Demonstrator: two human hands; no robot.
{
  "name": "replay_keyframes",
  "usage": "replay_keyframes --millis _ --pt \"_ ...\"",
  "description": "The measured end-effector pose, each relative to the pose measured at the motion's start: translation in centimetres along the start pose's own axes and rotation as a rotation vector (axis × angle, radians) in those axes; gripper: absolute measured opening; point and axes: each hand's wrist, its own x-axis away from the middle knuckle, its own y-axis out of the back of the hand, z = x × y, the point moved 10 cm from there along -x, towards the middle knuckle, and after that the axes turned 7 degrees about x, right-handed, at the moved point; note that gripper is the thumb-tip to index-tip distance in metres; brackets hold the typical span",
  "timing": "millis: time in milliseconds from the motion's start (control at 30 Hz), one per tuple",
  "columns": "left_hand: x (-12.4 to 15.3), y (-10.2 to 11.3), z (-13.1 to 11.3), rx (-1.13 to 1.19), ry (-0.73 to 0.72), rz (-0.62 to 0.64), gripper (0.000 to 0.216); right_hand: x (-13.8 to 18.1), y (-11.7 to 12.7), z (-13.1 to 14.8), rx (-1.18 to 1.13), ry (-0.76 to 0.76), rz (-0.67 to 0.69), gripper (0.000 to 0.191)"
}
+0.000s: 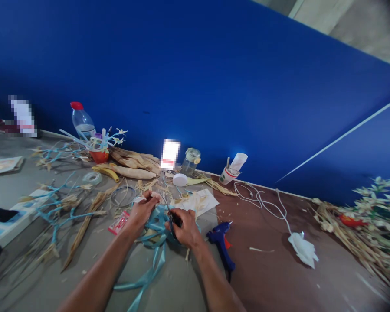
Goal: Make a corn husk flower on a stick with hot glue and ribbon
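Observation:
Above the middle of the table, my left hand (143, 211) is closed, pinching a small pale piece (155, 195) whose kind is too blurred to tell. Wrapped round the dark handles of a pair of scissors (175, 220), my right hand (186, 227) sits just to the right. The scissor blades point up and left toward the pale piece; I cannot tell whether they touch it. Below both hands lies a tangle of light blue ribbon (158, 255), with tails trailing toward me. A red-and-white packet (119, 222) lies beside my left wrist.
A blue glue gun (221, 249) lies right of my right forearm. Behind are dried husks (132, 160), a glass jar (191, 161), a bottle (83, 121) and a cup (229, 174). Blue-wrapped stems (56, 216) and a power strip (9, 225) are left, a white cable (263, 201) right.

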Motion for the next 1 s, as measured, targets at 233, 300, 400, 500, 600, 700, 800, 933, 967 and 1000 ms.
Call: replay_keyframes --millis 233,300,400,500,600,700,800,933,967,1000 --pt "0.0 0.0 0.3 0.003 0.018 0.004 0.026 0.0 0.1 0.3 -0.002 -0.012 0.025 0.024" --pt "0.0 -0.1 0.6 0.028 0.041 0.016 0.027 0.0 0.1 0.3 -0.006 -0.006 0.019 0.024" --pt "0.0 -0.1 0.6 0.038 0.042 0.012 0.029 0.0 0.1 0.3 -0.009 0.009 0.009 0.023" --pt "0.0 -0.1 0.2 0.031 0.033 0.001 0.028 0.0 0.1 0.2 -0.002 0.011 0.008 0.023" --pt "0.2 -0.2 -0.3 0.019 0.023 -0.004 0.029 0.0 0.0 0.1 0.001 0.004 0.008 0.024" --pt "0.4 -0.2 -0.5 0.000 0.018 -0.013 0.029 0.0 -0.1 0.1 -0.003 0.010 0.004 0.025" --pt "0.3 -0.1 -0.2 0.034 0.032 -0.005 0.029 0.0 -0.2 0.1 -0.002 0.014 0.001 0.025" --pt "0.1 -0.1 0.2 0.014 0.037 0.022 0.027 0.0 -0.4 0.0 -0.006 0.008 0.007 0.024" --pt "0.1 0.1 0.2 -0.003 0.040 0.008 0.027 0.0 -0.4 -0.1 -0.010 0.007 0.005 0.024" --pt "0.1 0.4 0.3 -0.014 0.045 -0.014 0.026 0.0 -0.4 -0.1 -0.015 0.008 0.004 0.025"
